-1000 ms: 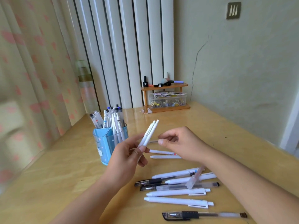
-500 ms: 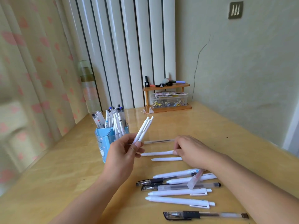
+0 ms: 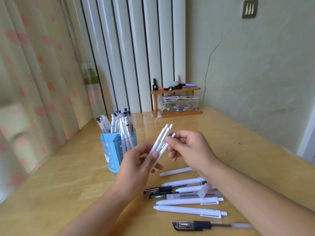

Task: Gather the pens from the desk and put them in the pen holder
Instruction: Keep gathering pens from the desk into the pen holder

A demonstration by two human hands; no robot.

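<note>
My left hand is shut on a small bundle of white pens, held tilted with the clicker ends up, just right of the blue pen holder. My right hand pinches another white pen and presses it against that bundle. The holder stands on the desk with several pens upright in it. Several more pens lie on the desk below my hands: one white pen alone, then a row of white and black-tipped ones, and a clear black-grip pen nearest me.
A small wooden shelf with a clear box of clips stands at the back against the radiator. A plastic bottle stands back left by the curtain. The wooden desk ends at its right edge near the wall.
My right hand reached down to the white pens on the desk, lifted one and brought it up against the bundle in my left hand. The left hand stayed beside the holder.
</note>
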